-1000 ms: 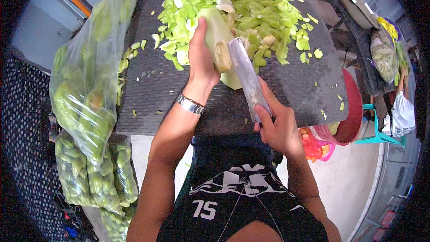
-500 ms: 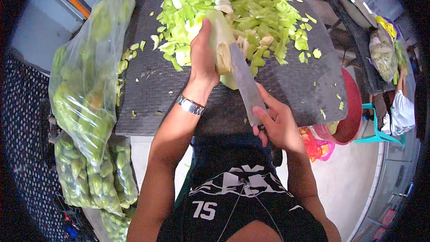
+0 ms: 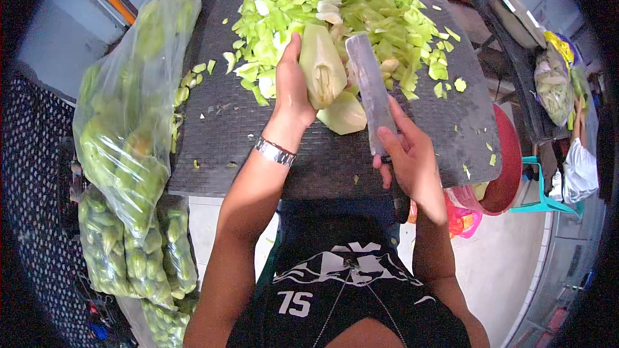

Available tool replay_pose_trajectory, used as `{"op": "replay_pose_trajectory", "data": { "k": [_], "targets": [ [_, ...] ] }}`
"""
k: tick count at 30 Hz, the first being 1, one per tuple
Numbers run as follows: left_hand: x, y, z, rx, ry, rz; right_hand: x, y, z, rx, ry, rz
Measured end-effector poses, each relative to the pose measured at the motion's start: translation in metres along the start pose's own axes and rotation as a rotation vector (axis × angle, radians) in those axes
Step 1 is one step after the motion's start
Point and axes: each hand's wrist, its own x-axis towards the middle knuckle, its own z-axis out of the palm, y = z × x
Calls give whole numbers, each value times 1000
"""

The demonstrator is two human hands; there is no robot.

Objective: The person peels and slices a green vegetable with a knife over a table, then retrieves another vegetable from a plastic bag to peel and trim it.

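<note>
My left hand (image 3: 293, 87) is wrapped round a peeled, pale green chayote half (image 3: 320, 58), its cut face with a brownish core cavity turned towards me. Another pale cut piece (image 3: 342, 115) lies on the dark woven-patterned table (image 3: 225, 135) just below it. In my right hand (image 3: 409, 161) is a broad-bladed knife (image 3: 372, 84), gripped low with its wet-looking blade pointing up and away. The blade stands apart from the chayote half, to its right. Behind both hands spreads a heap of green peelings and slices (image 3: 361, 13).
Clear plastic bags of green produce (image 3: 129, 122) stand along the table's left side, with smaller filled bags (image 3: 135, 251) lower down. A red tub (image 3: 506, 161) and a teal stool (image 3: 535, 187) are at the right. Another person's arm (image 3: 578, 119) shows at far right.
The knife has come away from the chayote half and moved right, with its blade more upright. The cut face now shows fully, and more of the piece on the table is visible.
</note>
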Motion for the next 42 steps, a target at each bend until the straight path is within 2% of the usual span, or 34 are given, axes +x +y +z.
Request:
{"op": "replay_pose_trajectory", "data": {
  "k": [6,9,18,20,27,30,33,39,42],
  "targets": [
    [1,-4,7,-36,34,117,-18,1,3,-194,24,-52],
    [5,-7,1,70,44,234,-22,3,9,-242,63,-91],
    [4,-16,1,-68,-34,205,-19,10,13,-295,82,-144],
    [6,-19,-6,-6,-70,180,-23,21,11,-301,84,-146],
    [-2,-17,3,24,-125,154,-15,13,16,-133,28,-57],
    [-12,-13,18,37,-17,205,-14,24,17,-51,-8,-86],
    [-11,-15,15,59,-13,232,-7,22,21,37,-38,-80],
    [-7,-15,10,76,-42,248,-8,10,10,174,-164,34],
    [-4,-13,0,90,-163,203,-8,7,12,221,-164,37]
  ]
}}
